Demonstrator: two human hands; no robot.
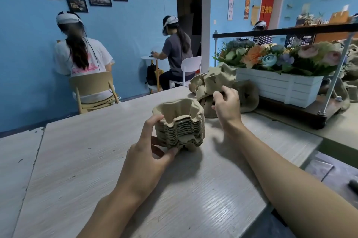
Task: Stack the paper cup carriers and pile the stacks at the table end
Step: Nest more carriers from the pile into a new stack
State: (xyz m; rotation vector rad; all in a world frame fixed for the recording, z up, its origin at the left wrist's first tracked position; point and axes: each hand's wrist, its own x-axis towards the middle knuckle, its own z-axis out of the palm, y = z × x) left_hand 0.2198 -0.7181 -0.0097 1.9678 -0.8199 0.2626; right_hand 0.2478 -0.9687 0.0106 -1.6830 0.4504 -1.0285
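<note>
Left grip (pixel 153 148) wrapped round the left side of the carrier stack (pixel 182 123) on the tabletop (pixel 77 160). Right grip (pixel 227 102), further back, pinching a loose carrier (pixel 215 79) in the heap (pixel 196 85).

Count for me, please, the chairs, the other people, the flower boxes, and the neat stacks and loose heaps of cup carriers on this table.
Chairs: 2
Other people: 3
Flower box: 1
Neat carrier stack: 1
Loose carrier heap: 1
Total: 8
</note>
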